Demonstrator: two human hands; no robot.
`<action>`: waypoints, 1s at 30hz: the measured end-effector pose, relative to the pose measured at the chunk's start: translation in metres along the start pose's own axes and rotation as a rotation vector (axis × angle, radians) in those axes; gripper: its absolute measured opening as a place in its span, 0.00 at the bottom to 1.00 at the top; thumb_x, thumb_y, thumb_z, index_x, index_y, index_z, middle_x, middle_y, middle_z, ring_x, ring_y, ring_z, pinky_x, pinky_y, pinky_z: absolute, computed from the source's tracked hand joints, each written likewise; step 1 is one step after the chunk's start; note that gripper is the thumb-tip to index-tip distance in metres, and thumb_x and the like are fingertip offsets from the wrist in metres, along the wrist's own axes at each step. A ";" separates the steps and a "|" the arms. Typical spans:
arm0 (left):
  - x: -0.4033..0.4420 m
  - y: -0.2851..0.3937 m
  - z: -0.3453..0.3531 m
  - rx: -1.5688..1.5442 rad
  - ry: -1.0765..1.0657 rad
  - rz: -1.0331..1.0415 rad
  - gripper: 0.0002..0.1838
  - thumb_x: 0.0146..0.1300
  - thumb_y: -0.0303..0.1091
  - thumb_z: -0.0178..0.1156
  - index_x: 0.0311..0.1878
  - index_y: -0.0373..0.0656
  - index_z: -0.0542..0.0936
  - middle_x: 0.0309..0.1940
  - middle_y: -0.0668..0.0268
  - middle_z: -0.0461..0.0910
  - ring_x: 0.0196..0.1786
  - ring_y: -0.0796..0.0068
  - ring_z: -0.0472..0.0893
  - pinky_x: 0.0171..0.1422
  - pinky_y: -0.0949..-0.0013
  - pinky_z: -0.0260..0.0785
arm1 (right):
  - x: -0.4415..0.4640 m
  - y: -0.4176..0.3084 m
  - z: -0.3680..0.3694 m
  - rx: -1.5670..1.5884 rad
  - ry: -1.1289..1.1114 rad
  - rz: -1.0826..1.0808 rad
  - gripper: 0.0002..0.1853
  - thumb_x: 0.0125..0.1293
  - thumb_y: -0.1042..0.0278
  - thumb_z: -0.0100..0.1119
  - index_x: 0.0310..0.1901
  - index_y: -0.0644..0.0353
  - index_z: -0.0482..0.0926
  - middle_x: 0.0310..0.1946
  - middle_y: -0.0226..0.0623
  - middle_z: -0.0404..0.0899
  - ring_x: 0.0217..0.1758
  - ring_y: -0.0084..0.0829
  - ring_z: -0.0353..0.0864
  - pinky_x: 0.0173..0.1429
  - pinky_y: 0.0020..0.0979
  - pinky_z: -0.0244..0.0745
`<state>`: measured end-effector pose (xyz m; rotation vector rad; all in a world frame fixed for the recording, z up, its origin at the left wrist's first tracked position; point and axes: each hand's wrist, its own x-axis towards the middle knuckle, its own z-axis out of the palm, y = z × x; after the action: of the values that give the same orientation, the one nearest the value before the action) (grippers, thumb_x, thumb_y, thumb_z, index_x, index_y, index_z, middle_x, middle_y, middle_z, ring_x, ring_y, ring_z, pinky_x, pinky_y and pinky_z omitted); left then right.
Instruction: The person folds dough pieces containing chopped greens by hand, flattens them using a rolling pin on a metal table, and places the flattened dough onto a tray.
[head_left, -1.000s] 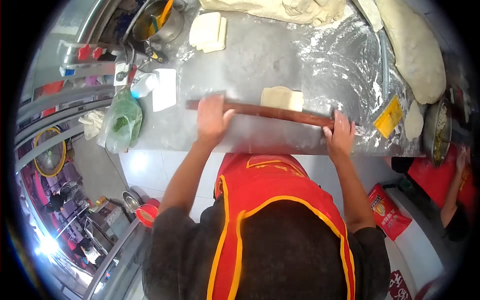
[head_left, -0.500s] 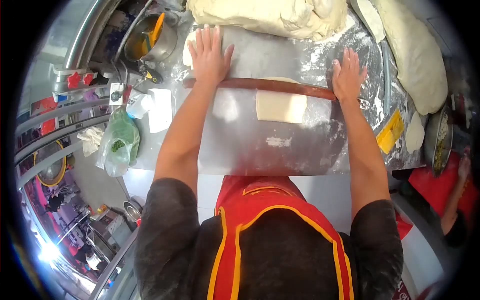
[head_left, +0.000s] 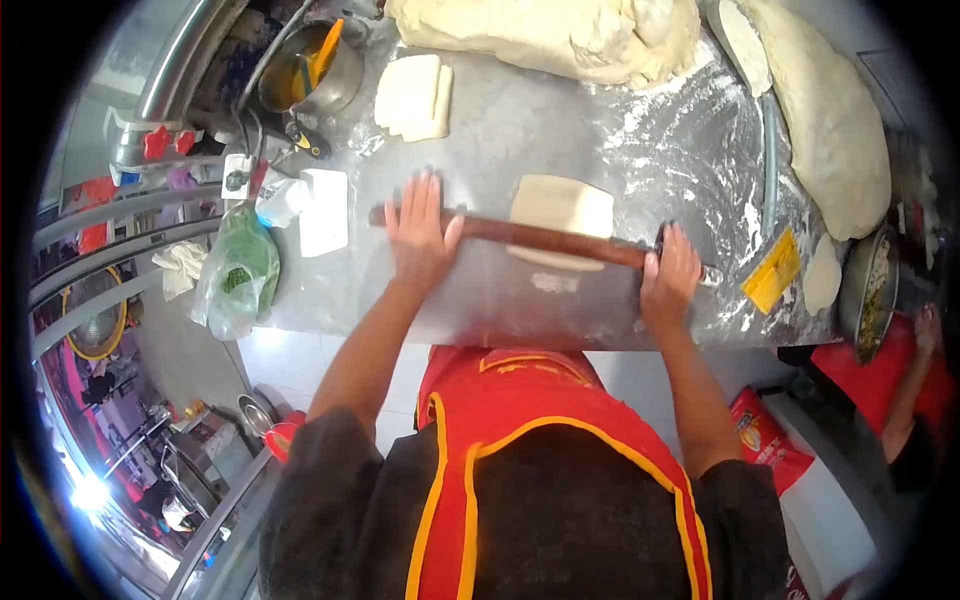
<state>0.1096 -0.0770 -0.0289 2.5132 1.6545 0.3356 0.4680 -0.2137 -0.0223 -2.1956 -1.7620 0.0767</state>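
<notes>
A long brown rolling pin [head_left: 560,240] lies slantwise across a flat rectangular sheet of dough [head_left: 562,203]. Near the pin's left end, my left hand [head_left: 420,235] rests on top with fingers stretched out and not wrapped round it. At the right end my right hand [head_left: 672,275] lies over the pin, its fingers extended forward and the thumb a little apart. Dough shows on both sides of the pin, and the strip beneath it is hidden. Beyond my left hand sits a folded pale dough piece [head_left: 412,97].
A big dough mass [head_left: 560,35] lies at the back, another [head_left: 825,120] at the right. A yellow scraper [head_left: 772,272] is near the right edge. At left stand a metal pot [head_left: 335,88], a white card [head_left: 323,212] and a green bag [head_left: 245,265]. A co-worker's arm [head_left: 910,385] shows at right.
Both hands and the rolling pin have come toward my body, over the dough sheet's near part. The folded dough piece, partly covered by my left hand before, is now uncovered.
</notes>
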 end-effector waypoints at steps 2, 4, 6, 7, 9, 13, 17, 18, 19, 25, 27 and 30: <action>0.044 0.007 -0.005 0.132 -0.033 -0.004 0.36 0.68 0.50 0.50 0.74 0.42 0.58 0.76 0.56 0.54 0.78 0.57 0.50 0.77 0.40 0.37 | 0.039 0.006 0.005 -0.127 -0.018 0.006 0.28 0.73 0.56 0.42 0.70 0.61 0.62 0.70 0.46 0.63 0.73 0.46 0.59 0.75 0.54 0.46; 0.093 0.009 -0.004 0.186 0.004 0.028 0.35 0.70 0.51 0.47 0.75 0.46 0.56 0.76 0.58 0.53 0.79 0.58 0.49 0.77 0.40 0.36 | 0.084 0.016 0.012 -0.211 -0.007 0.006 0.28 0.74 0.54 0.40 0.70 0.59 0.61 0.71 0.45 0.62 0.74 0.45 0.58 0.76 0.53 0.45; 0.126 0.003 0.002 0.170 0.098 0.105 0.34 0.71 0.52 0.46 0.76 0.48 0.56 0.76 0.58 0.53 0.79 0.59 0.49 0.77 0.40 0.37 | 0.112 0.024 0.018 -0.243 0.025 0.010 0.28 0.74 0.53 0.39 0.71 0.57 0.61 0.72 0.44 0.61 0.75 0.45 0.56 0.76 0.53 0.45; 0.115 0.003 0.002 0.175 0.073 0.098 0.34 0.71 0.53 0.46 0.76 0.48 0.56 0.76 0.58 0.53 0.79 0.59 0.49 0.77 0.40 0.37 | 0.103 0.023 0.017 -0.210 0.015 -0.012 0.28 0.74 0.53 0.39 0.71 0.57 0.60 0.72 0.44 0.60 0.76 0.45 0.56 0.76 0.53 0.44; 0.094 0.002 0.001 0.188 0.050 0.086 0.35 0.71 0.55 0.45 0.76 0.48 0.56 0.76 0.58 0.53 0.79 0.58 0.50 0.77 0.40 0.37 | 0.080 0.017 0.009 -0.147 0.017 -0.062 0.28 0.74 0.54 0.38 0.71 0.57 0.60 0.72 0.44 0.59 0.76 0.44 0.55 0.77 0.53 0.44; -0.013 -0.006 -0.023 -0.069 -0.133 0.112 0.35 0.64 0.51 0.57 0.71 0.47 0.64 0.69 0.56 0.64 0.74 0.57 0.60 0.76 0.46 0.47 | -0.008 0.008 0.001 -0.117 -0.120 -0.044 0.30 0.73 0.53 0.45 0.71 0.61 0.60 0.70 0.48 0.61 0.73 0.48 0.59 0.74 0.49 0.51; -0.027 -0.018 -0.023 -0.270 -0.113 0.246 0.22 0.55 0.41 0.66 0.51 0.42 0.76 0.47 0.58 0.77 0.55 0.56 0.74 0.58 0.54 0.67 | 0.065 -0.051 0.003 0.348 -0.237 -0.124 0.34 0.64 0.53 0.60 0.68 0.60 0.64 0.64 0.51 0.69 0.68 0.50 0.65 0.69 0.43 0.59; -0.024 -0.012 -0.033 -0.276 -0.028 0.300 0.15 0.50 0.36 0.67 0.39 0.42 0.75 0.36 0.59 0.75 0.43 0.56 0.75 0.48 0.56 0.69 | 0.092 -0.072 0.007 0.495 -0.378 -0.094 0.37 0.60 0.52 0.65 0.67 0.60 0.65 0.61 0.51 0.72 0.66 0.50 0.67 0.67 0.41 0.62; -0.030 -0.010 -0.039 -0.279 -0.061 0.304 0.14 0.49 0.35 0.67 0.38 0.42 0.75 0.36 0.59 0.75 0.43 0.56 0.76 0.48 0.55 0.69 | 0.114 -0.085 0.017 0.381 -0.509 -0.103 0.35 0.56 0.51 0.68 0.62 0.61 0.70 0.57 0.50 0.75 0.61 0.48 0.72 0.63 0.40 0.66; -0.092 0.015 -0.076 -0.262 -0.124 0.247 0.18 0.44 0.34 0.68 0.37 0.43 0.70 0.34 0.60 0.71 0.40 0.58 0.75 0.42 0.57 0.71 | 0.140 -0.174 0.098 0.045 -0.882 -0.928 0.19 0.43 0.58 0.73 0.37 0.57 0.83 0.34 0.45 0.82 0.44 0.45 0.78 0.49 0.42 0.73; -0.100 0.020 -0.083 -0.272 -0.086 0.228 0.18 0.43 0.34 0.68 0.36 0.43 0.71 0.32 0.62 0.71 0.39 0.59 0.75 0.39 0.59 0.72 | 0.127 -0.195 0.102 0.318 -0.716 -0.897 0.19 0.45 0.58 0.72 0.39 0.59 0.82 0.35 0.46 0.82 0.47 0.45 0.78 0.53 0.43 0.72; -0.109 0.021 -0.091 -0.276 -0.112 0.196 0.18 0.43 0.34 0.68 0.35 0.44 0.71 0.32 0.62 0.71 0.39 0.59 0.76 0.40 0.58 0.72 | 0.145 -0.192 0.094 0.387 -0.691 -0.421 0.19 0.51 0.58 0.70 0.38 0.64 0.81 0.36 0.48 0.82 0.43 0.45 0.81 0.47 0.41 0.76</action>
<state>0.0648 -0.1874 0.0510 2.4378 1.2315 0.4025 0.2992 -0.0193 -0.0340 -1.5724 -2.2666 1.0821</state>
